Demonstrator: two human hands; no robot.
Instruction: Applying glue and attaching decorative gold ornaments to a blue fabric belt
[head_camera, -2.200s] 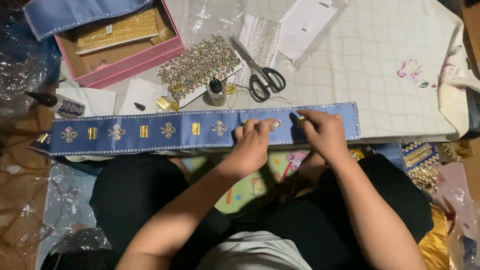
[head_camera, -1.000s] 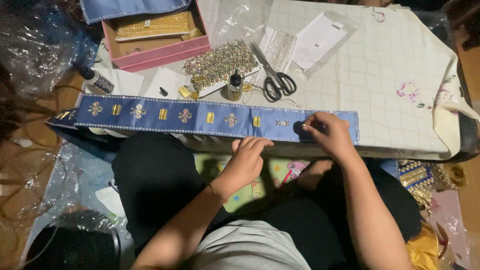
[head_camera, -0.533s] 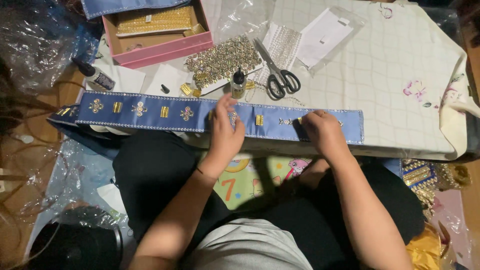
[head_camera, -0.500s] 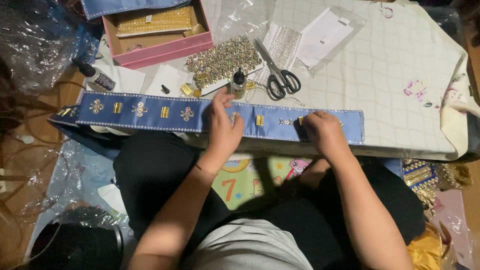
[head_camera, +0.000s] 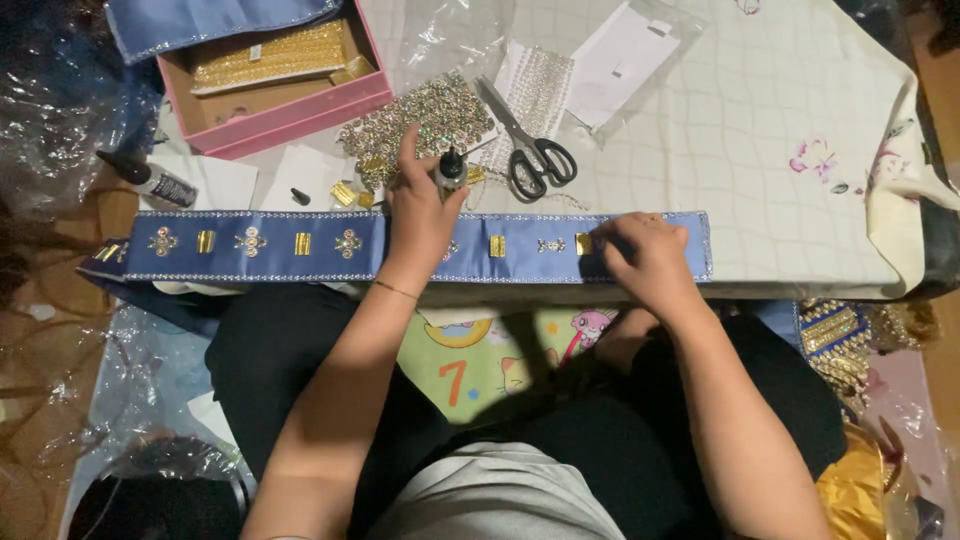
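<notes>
A long blue fabric strip (head_camera: 300, 245) with gold ornaments stuck along it lies across the near edge of the table. My left hand (head_camera: 420, 205) reaches over the strip, its fingers closing around a small glue bottle (head_camera: 450, 170) with a black cap. My right hand (head_camera: 645, 255) rests on the strip's right end, fingertips pressing beside a gold square piece (head_camera: 583, 243).
Black-handled scissors (head_camera: 530, 150) lie behind the strip, next to a pile of rhinestone trim (head_camera: 415, 115). A pink box (head_camera: 275, 85) with gold trim stands at the back left. A second glue bottle (head_camera: 150, 180) lies at the left. White cloth (head_camera: 780, 130) covers the table.
My left hand has left the strip's middle and moved forward to the small glue bottle. My right hand has stayed on the strip's right end.
</notes>
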